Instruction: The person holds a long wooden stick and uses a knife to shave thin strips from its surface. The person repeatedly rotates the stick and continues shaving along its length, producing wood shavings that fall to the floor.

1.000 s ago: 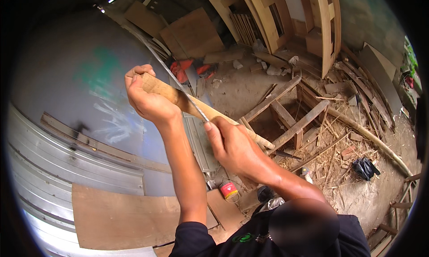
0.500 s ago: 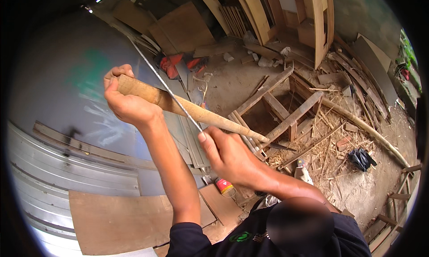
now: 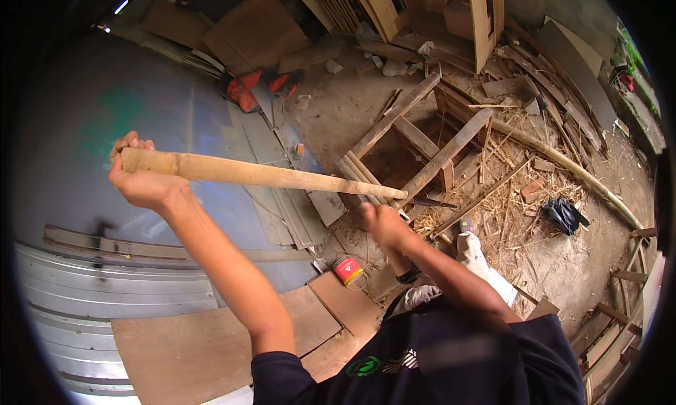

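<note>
A tapered bamboo pole (image 3: 260,174) slants across the middle. Its thick end sits in my left hand (image 3: 144,176), the fingers curled round it. The thin end reaches the corner of a low wooden frame (image 3: 451,148); whether it rests there or only overlaps it I cannot tell. My right hand (image 3: 387,227) is closed and blurred, just below the pole's thin end. What it holds is hard to make out; the thin silvery strip seen earlier does not show clearly. A dark pointed blade (image 3: 433,203) lies by the frame, beyond the pole's tip.
Shavings and split strips (image 3: 503,208) litter the ground at right, near a black plastic bag (image 3: 565,215) and a long pole (image 3: 563,167). A red and yellow can (image 3: 348,270) stands near me beside brown boards (image 3: 218,341). Metal sheeting (image 3: 120,285) lies at left.
My left hand has moved left and slightly down with the bamboo, which lies flatter now. My right hand has moved right, toward the thin end; the long silvery strip no longer crosses the pole.
</note>
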Demonstrator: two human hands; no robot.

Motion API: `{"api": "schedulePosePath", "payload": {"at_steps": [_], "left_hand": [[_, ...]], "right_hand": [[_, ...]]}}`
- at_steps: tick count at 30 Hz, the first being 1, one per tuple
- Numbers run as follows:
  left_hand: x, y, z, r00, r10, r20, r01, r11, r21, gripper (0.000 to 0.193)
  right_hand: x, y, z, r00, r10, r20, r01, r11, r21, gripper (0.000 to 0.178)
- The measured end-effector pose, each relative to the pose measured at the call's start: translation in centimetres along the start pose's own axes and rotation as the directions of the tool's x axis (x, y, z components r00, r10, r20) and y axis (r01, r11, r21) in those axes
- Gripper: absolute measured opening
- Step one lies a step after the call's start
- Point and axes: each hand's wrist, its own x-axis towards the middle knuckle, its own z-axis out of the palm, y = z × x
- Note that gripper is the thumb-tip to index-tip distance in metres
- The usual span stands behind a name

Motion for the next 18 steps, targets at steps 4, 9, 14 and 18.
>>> {"api": "schedulePosePath", "payload": {"at_steps": [4, 9, 14, 18], "left_hand": [[0.4, -0.4, 0.4, 0.997, -0.031, -0.068, 0.031, 1.0, -0.004, 0.024], [1.0, -1.2, 1.3, 1.0, -0.006, -0.005, 0.006, 1.0, 0.02, 0.024], [1.2, -1.4, 2.0, 0.998, -0.062, -0.011, 0.062, 0.998, -0.013, 0.022], [1.2, -1.8, 2.6, 0.993, -0.116, -0.024, 0.116, 0.993, 0.001, 0.022]], "right_hand": [[1.3, 4.7, -0.7, 0.937, 0.333, 0.104, -0.322, 0.94, -0.114, 0.052], [2.0, 8.2, 1.9, 0.989, -0.093, 0.118, 0.094, 0.995, -0.009, 0.052], [2.4, 9.7, 2.1, 0.985, 0.164, 0.052, -0.159, 0.983, -0.088, 0.048], [0.5, 10.7, 3.0, 0.991, -0.121, 0.062, 0.122, 0.993, -0.003, 0.046]]}}
